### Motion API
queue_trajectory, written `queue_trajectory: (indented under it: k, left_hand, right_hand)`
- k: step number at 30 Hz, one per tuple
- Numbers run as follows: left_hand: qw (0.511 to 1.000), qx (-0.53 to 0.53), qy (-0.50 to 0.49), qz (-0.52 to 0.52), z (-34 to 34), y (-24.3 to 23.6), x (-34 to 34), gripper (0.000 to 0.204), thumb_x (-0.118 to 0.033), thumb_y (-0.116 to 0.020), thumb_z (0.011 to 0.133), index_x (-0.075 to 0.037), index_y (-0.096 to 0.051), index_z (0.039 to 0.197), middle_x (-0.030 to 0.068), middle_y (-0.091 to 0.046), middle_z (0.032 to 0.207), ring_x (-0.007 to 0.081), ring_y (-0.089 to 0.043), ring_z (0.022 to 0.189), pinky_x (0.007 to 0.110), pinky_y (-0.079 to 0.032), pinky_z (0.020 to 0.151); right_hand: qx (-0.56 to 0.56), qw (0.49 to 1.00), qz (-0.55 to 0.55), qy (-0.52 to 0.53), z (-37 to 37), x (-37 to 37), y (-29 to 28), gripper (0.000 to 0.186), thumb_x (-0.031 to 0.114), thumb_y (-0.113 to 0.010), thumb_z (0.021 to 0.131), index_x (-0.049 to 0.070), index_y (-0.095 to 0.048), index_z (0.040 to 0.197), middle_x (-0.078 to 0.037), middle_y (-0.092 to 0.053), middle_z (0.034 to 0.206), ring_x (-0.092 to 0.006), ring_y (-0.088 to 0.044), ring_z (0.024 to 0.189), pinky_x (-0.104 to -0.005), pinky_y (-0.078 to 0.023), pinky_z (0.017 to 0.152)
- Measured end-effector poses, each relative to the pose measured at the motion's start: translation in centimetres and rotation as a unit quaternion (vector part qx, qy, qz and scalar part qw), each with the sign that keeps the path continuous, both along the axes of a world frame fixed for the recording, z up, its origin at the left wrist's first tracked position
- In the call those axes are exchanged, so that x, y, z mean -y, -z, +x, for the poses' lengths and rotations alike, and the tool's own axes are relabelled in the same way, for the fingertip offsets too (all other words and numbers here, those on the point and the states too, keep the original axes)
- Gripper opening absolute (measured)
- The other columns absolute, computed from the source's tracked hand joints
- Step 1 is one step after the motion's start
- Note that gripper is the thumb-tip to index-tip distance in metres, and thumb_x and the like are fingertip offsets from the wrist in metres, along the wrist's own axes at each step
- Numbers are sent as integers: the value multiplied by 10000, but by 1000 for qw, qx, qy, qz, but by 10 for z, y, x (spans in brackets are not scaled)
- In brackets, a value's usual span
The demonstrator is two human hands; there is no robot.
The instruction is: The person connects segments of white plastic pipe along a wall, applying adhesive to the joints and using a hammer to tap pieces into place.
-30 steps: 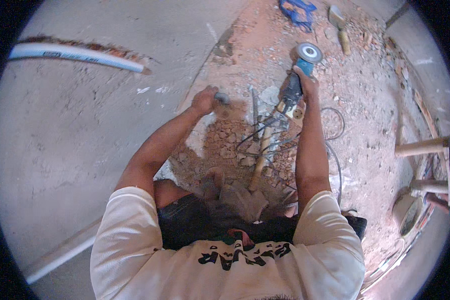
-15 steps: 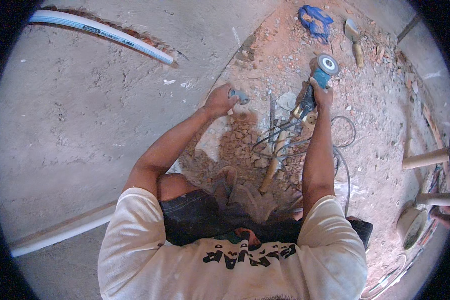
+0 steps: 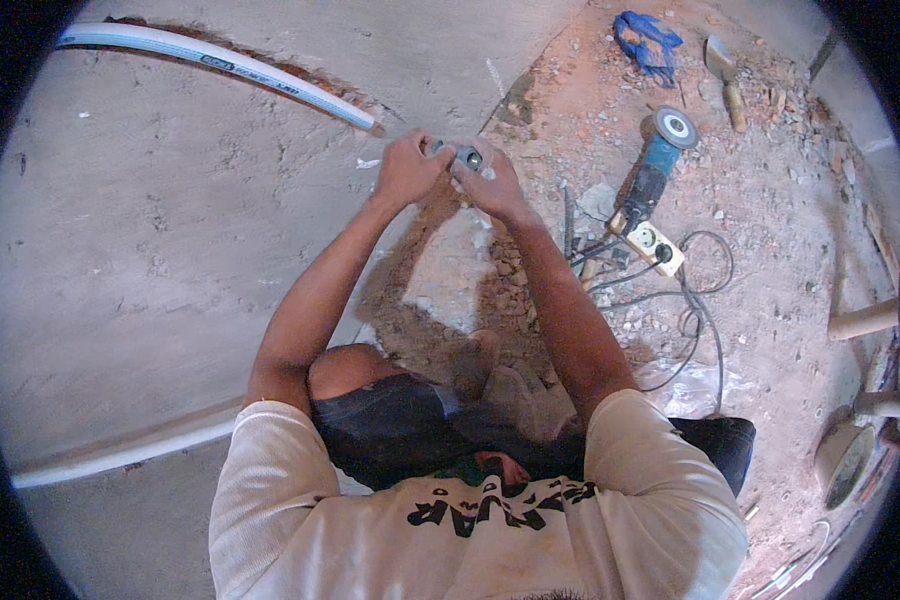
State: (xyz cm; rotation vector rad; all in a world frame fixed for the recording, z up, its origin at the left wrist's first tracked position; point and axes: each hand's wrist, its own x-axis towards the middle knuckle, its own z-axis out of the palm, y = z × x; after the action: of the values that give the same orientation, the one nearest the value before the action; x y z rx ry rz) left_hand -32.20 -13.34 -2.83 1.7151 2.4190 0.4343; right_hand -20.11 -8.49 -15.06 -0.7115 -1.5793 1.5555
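Observation:
A small grey pipe elbow [image 3: 469, 158] is pinched between my two hands, near the line where the grey wall meets the floor. My left hand [image 3: 408, 172] has curled fingers on its left end. On the other side my right hand [image 3: 492, 186] grips it, with a round opening of the elbow showing beside the fingers. Fingers hide much of the fitting. Left of the hands, a white and blue pipe [image 3: 240, 65] lies in a groove in the wall, its end close to my left hand. The teal angle grinder [image 3: 660, 157] rests on the floor, untouched.
Close to the grinder are a socket strip [image 3: 654, 247] and looping black cable [image 3: 715, 325]. Farther off lie a trowel [image 3: 722, 75] and a crumpled blue bag [image 3: 650, 50]. Rubble covers the floor. A bowl-like container [image 3: 843, 462] stands at the right, and a white pipe [image 3: 150, 453] runs at lower left.
My right hand has let go of the grinder and moved left to the elbow. My left hand has shifted slightly up and left with the fitting.

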Motion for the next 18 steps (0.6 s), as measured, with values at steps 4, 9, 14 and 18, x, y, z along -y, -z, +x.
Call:
queue_trajectory:
  k: [4,9,14,18]
  left_hand:
    - [997,-7,-25,69,-16,-26,12,370,-335,-727,799,1,-683,948,174,-681,809,307,-664,743,394,-514,701]
    - [986,-81,-53,137,-30,-57,32,388,-305,-725,821,-33,-673,1092,157,-693,852,285,-678,767,386,-526,713]
    - [971,-164,-43,167,-35,-88,52,476,-214,-717,818,-85,-594,1258,143,-675,857,280,-662,737,389,-521,667]
    - [953,-275,-16,123,-49,-91,46,495,-223,-707,832,-136,-567,1299,158,-672,910,323,-666,773,416,-525,663]
  right_hand:
    - [-67,996,-15,49,-12,18,-52,379,252,-712,826,53,-627,1137,-156,-663,1038,-286,-629,1012,-386,-484,889]
    - [-45,995,3,84,-62,-4,-62,475,330,-746,793,73,-653,1183,-164,-684,1054,-255,-644,985,-381,-471,907]
    - [-24,995,-78,55,-83,1,-86,490,337,-752,760,125,-654,1192,-201,-644,1139,-325,-590,1114,-405,-441,976]
    - [-39,993,-47,100,-115,6,-78,503,299,-711,777,149,-620,1248,-225,-587,1237,-348,-537,1194,-421,-410,1025]
